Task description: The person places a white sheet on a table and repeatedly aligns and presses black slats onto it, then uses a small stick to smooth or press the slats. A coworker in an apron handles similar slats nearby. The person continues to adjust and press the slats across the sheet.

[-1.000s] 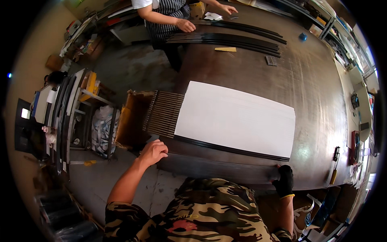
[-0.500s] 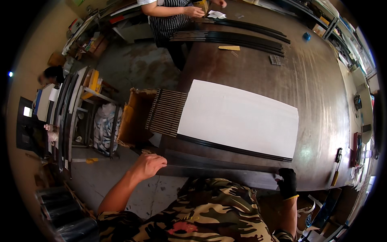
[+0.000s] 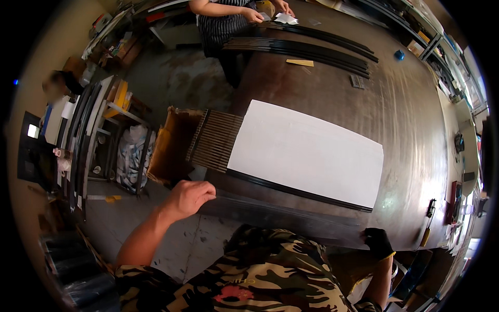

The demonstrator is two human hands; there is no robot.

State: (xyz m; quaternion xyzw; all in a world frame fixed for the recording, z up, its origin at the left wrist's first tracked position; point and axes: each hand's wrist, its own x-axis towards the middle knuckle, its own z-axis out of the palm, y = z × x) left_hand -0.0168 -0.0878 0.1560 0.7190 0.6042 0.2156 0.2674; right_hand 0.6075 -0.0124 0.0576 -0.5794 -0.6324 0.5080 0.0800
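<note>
My bare left hand [image 3: 193,198] is closed in a pinch on the left end of a long, thin dark strip [image 3: 280,217]. The strip stretches along the near table edge, blurred and a little see-through. At its right end is my right hand [image 3: 378,243], in a black glove with a yellow cuff, fingers bent and pinched at the strip's end. Just beyond the strip, a white sheet [image 3: 306,153] covers most of a row of slim dark bars [image 3: 215,140], whose left ends stick out side by side.
An open cardboard box [image 3: 166,143] stands at the table's left edge. Across the table [image 3: 410,151], another person [image 3: 223,26] handles small white papers near more dark bars [image 3: 301,52]. A yellow-handled tool [image 3: 427,223] lies at the right edge. Bagged material [image 3: 134,156] fills a rack at left.
My left hand has risen slightly, while my right hand has shifted right and down. The strip between them has tilted and moved. Across the table, the other person's hands have come together at the papers.
</note>
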